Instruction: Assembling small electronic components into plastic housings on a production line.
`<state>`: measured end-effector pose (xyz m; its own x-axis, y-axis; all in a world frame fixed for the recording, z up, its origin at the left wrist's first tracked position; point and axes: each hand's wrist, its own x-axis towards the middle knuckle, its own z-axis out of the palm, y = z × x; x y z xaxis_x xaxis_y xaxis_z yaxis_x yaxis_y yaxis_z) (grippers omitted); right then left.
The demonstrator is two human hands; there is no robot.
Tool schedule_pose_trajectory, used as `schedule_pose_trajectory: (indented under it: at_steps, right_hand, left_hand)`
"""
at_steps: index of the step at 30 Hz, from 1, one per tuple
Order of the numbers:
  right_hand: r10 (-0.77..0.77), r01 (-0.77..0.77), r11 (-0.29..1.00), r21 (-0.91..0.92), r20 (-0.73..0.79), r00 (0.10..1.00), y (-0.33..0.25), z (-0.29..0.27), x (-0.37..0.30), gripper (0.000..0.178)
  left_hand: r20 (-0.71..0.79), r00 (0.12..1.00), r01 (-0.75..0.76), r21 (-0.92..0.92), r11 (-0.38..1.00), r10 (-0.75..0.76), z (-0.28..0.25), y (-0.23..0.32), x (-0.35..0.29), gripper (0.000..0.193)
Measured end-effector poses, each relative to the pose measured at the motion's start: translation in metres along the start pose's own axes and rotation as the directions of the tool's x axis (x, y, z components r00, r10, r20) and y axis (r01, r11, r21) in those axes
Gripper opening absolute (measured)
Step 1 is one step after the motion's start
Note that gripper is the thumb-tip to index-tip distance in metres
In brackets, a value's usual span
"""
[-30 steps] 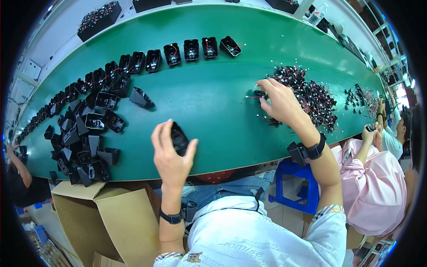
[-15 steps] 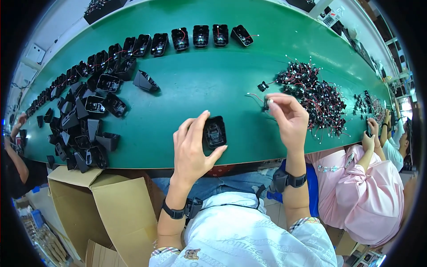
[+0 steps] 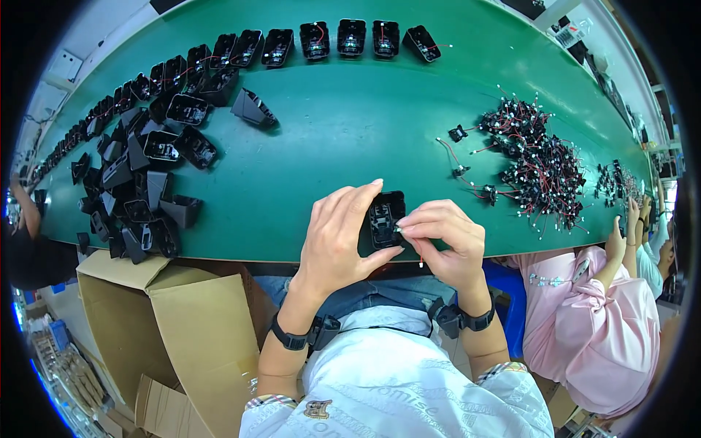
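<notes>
A black, open-topped plastic housing (image 3: 387,212) stands on the green table in front of me, its moulded inside facing up. My left hand (image 3: 339,237) grips it, fingers along the left side and thumb at the near edge. Over its right rim, my right hand (image 3: 447,241) is closed in a pinch on a small wired part (image 3: 399,229), mostly hidden by the fingertips. A short red wire with a white end hangs below those fingers. To the right lies a heap of small black parts with red wires (image 3: 544,164), several loose ones at its left edge.
Black housings (image 3: 139,182) are piled at the left. A curved row of housings (image 3: 277,47) runs along the far side, some with red wires. An open cardboard box (image 3: 204,343) stands below the table edge. A co-worker in pink (image 3: 591,321) sits at the right.
My right hand has come left and nearer from the heap to the housing, bringing the small wired part. My left hand still holds the housing. The whole view has shifted slightly.
</notes>
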<state>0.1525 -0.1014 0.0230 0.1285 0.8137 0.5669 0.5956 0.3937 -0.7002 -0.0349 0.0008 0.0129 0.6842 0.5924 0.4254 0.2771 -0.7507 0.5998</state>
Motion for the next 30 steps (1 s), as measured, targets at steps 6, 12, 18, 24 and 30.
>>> schedule_pose_trajectory:
  at_steps: [6, 12, 18, 24, 30]
  right_hand:
    - [-0.013, 0.013, 0.999, -0.039, 0.002, 1.0, -0.004, 0.004, 0.0, 0.027]
    - [0.023, -0.02, 0.999, -0.035, 0.064, 0.998, -0.009, 0.007, 0.002, 0.024]
    - [0.127, -0.121, 0.99, -0.068, 0.085, 0.988, -0.011, 0.012, -0.005, 0.025]
    - [0.026, -0.022, 0.999, -0.024, 0.182, 0.983, -0.016, -0.001, -0.003, 0.044]
    - [0.033, -0.035, 0.999, 0.004, 0.231, 0.972, -0.023, -0.006, 0.02, 0.061]
  left_hand:
    - [-0.021, 1.0, -0.002, -0.001, 1.0, 0.002, 0.001, 0.0, -0.001, 0.093]
    - [-0.091, 0.995, -0.047, -0.032, 0.998, 0.044, 0.005, -0.003, -0.005, 0.094]
    - [-0.126, 0.987, -0.102, -0.043, 0.994, 0.096, 0.005, -0.003, -0.004, 0.091]
    - [-0.181, 0.983, -0.058, -0.095, 0.994, 0.041, 0.004, -0.007, -0.007, 0.094]
    - [-0.305, 0.951, -0.1, -0.126, 0.987, 0.057, 0.016, 0.004, -0.008, 0.097]
